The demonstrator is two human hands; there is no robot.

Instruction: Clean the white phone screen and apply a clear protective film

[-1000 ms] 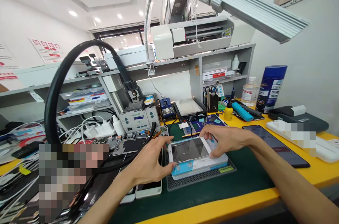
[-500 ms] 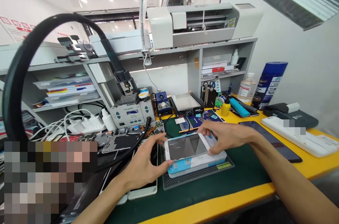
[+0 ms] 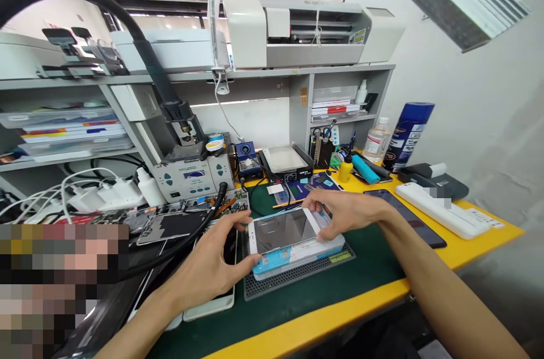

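A white smartphone (image 3: 283,233) lies screen up on a blue and white box (image 3: 297,257), which rests on a dark perforated mat (image 3: 293,277). My left hand (image 3: 210,268) grips the phone's left end, thumb at the near corner and fingers round the far edge. My right hand (image 3: 346,213) holds the phone's right end, with its fingers curled over the top edge. Both hands are closed on the phone.
A green work mat (image 3: 340,291) covers the yellow bench. Behind stand a hot-air rework station (image 3: 193,175) with a black hose, a small heating plate (image 3: 287,161), a blue spray can (image 3: 408,135) and bottles. A dark phone (image 3: 408,214) and a white bar (image 3: 442,214) lie at right; phone parts lie at left.
The view has swung right and down, so everything shifts left in the frame. Both hands keep the same grip on the phone over the box.
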